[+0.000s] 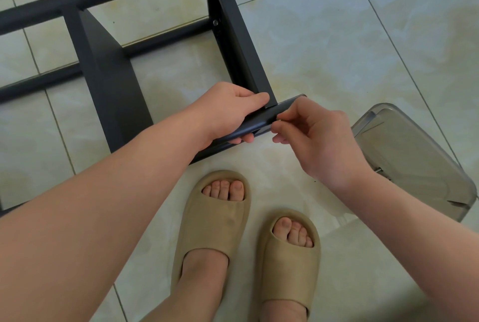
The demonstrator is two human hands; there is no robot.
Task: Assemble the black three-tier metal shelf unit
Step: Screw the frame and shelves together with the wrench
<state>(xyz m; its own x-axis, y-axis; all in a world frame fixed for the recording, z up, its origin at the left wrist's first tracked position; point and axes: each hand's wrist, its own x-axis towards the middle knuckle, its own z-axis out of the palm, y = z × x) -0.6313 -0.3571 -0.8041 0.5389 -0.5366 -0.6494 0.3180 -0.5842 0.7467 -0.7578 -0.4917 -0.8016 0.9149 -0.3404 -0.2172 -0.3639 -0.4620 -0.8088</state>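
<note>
The black metal shelf unit (111,83) lies on its side on the tiled floor, two shelf panels standing up from its far posts. My left hand (230,111) grips a black post (267,117) held against the near edge of the right shelf panel (233,36). My right hand (313,135) pinches something small at the post's side with thumb and forefinger; the item itself is hidden by the fingertips. A screw head (215,22) shows on the right panel near the far post.
A clear smoky plastic stool or lid (412,158) lies on the floor at the right. My feet in beige slippers (215,220) stand just below the hands. Pale glossy tiles surround the frame.
</note>
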